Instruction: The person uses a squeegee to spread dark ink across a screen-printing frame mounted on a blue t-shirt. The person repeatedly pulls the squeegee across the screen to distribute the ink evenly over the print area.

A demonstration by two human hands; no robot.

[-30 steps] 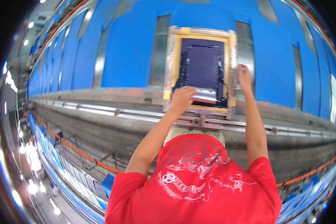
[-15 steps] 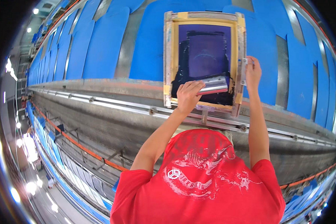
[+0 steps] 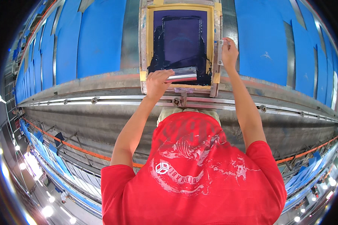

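My left hand (image 3: 158, 83) is closed around the left end of a squeegee (image 3: 183, 74) with a shiny metal holder. The squeegee lies across the near end of a screen printing frame (image 3: 143, 48), among thick black ink (image 3: 159, 48). Yellow tape lines the frame's inner edges, and the mesh (image 3: 180, 43) looks dark purple with an ink border. At the frame's right side, my right hand (image 3: 230, 54) is closed on a pale metal bracket (image 3: 220, 52). The squeegee's blade edge cannot be made out.
Blue panels (image 3: 101, 41) lie in a row along the long table, left and right of the frame. A metal rail (image 3: 131, 101) with bolts runs along its near edge. Behind me, an orange bar (image 3: 82, 150) and another row of blue panels (image 3: 60, 161) extend.
The frame, squeegee and both hands appear farther left and higher in view. The frame stands at a different spot along the rail's bolts. Both hands keep their grips.
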